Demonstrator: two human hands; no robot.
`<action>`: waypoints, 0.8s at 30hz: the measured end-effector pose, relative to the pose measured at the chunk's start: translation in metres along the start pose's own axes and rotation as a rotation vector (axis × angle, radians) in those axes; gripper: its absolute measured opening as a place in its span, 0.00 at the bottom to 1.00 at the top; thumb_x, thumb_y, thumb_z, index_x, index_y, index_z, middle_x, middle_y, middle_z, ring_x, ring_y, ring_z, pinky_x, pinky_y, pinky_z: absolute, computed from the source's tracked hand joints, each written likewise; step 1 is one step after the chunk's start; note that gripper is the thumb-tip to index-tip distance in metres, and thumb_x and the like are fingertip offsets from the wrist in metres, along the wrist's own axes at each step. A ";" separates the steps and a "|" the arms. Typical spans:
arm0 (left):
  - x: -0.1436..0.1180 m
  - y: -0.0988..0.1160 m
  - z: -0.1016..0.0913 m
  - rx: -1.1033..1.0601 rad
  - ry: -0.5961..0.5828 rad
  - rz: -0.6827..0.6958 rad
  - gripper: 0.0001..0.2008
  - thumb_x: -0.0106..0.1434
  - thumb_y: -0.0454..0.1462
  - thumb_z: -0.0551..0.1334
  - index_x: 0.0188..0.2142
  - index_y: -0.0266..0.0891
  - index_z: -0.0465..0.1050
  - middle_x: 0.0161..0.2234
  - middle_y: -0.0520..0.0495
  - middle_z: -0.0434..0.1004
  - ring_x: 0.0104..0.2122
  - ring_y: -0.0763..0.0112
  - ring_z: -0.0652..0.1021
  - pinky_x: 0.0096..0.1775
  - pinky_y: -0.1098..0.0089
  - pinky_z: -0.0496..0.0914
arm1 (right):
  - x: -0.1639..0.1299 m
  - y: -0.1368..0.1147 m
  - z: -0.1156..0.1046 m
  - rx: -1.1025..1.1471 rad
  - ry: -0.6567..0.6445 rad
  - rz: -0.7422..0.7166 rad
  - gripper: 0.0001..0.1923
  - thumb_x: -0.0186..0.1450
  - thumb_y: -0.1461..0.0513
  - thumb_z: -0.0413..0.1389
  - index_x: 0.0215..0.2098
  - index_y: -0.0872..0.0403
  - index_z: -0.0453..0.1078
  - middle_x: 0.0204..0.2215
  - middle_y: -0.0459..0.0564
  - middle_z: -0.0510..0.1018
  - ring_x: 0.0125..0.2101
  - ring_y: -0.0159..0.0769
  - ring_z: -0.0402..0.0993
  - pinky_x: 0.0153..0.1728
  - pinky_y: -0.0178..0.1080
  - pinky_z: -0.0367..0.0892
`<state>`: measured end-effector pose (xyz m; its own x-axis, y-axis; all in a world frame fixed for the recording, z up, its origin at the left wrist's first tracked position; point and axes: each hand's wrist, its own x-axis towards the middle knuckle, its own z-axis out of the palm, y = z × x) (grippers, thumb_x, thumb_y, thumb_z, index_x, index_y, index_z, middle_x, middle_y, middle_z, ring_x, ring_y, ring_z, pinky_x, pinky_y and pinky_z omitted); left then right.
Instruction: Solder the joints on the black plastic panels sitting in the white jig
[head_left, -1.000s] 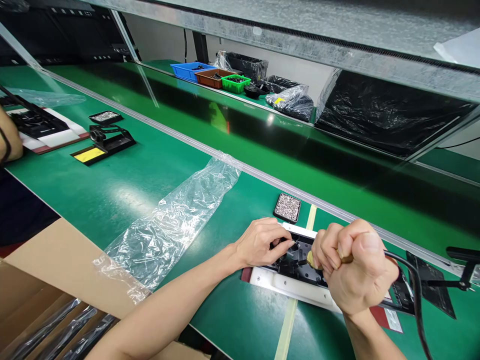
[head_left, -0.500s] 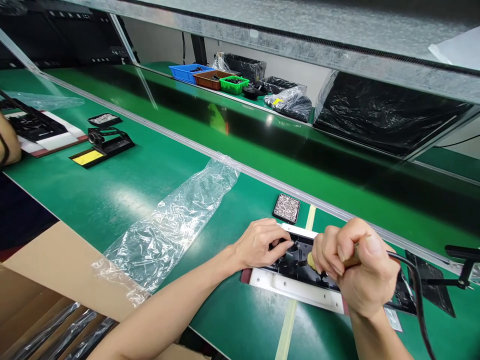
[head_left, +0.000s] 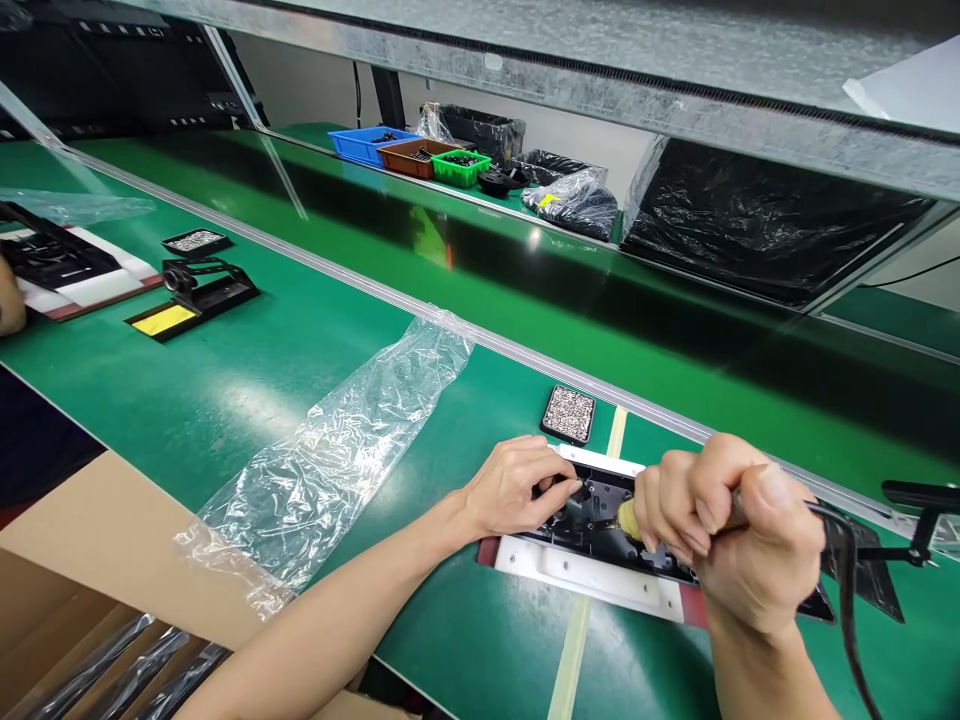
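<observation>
While my right hand grips the yellow-collared tool in a fist, slanting it down into the black part, my left hand rests over the part's left end, thumb and forefinger drawn close; whether they pinch anything, I can't tell. Here's the part, lying in the white jig on the green bench, the tray of metal bits just beyond. Part placed, tool at it: I'd call this under way, though nothing shows which spots are finished or left. The tip's lost in all that black, my right fist hides the part's right stretch, and the cord runs out of view.
</observation>
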<state>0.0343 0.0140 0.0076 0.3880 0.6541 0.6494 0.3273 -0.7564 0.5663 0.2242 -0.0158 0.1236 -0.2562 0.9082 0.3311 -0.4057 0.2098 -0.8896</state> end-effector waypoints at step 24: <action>-0.011 -0.001 -0.011 0.031 -0.062 -0.020 0.10 0.74 0.36 0.58 0.39 0.35 0.76 0.27 0.48 0.76 0.28 0.68 0.71 0.35 0.65 0.66 | 0.018 -0.010 0.025 -0.089 0.361 -0.141 0.21 0.72 0.59 0.48 0.20 0.53 0.59 0.11 0.40 0.58 0.10 0.27 0.52 0.10 0.32 0.57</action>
<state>0.0207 0.0075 0.0054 0.4335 0.6681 0.6047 0.3613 -0.7436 0.5625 0.2019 -0.0106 0.1466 0.1278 0.9338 0.3342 -0.3334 0.3578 -0.8723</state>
